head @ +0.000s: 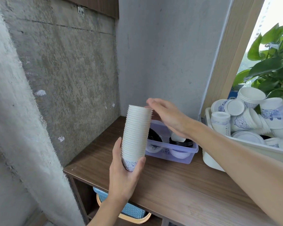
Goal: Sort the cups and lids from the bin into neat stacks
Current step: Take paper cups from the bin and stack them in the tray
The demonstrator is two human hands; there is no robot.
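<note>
A tall stack of white paper cups (pixel 136 132) with a blue-patterned bottom cup is held upright above the wooden shelf top. My left hand (pixel 126 173) grips its base from below. My right hand (pixel 167 118) hovers flat, fingers straight, over and beside the stack's top rim; whether it touches is unclear. At the right, a white bin (pixel 245 144) holds several loose blue-and-white cups (pixel 271 111) and white lids (pixel 235 107).
A clear lidless plastic box (pixel 178 152) with black lids and white cups sits behind the stack on the wooden shelf top (pixel 178 190). Concrete walls close off the left and back. A green plant (pixel 271 62) stands by the window. Blue baskets (pixel 131 209) sit under the shelf.
</note>
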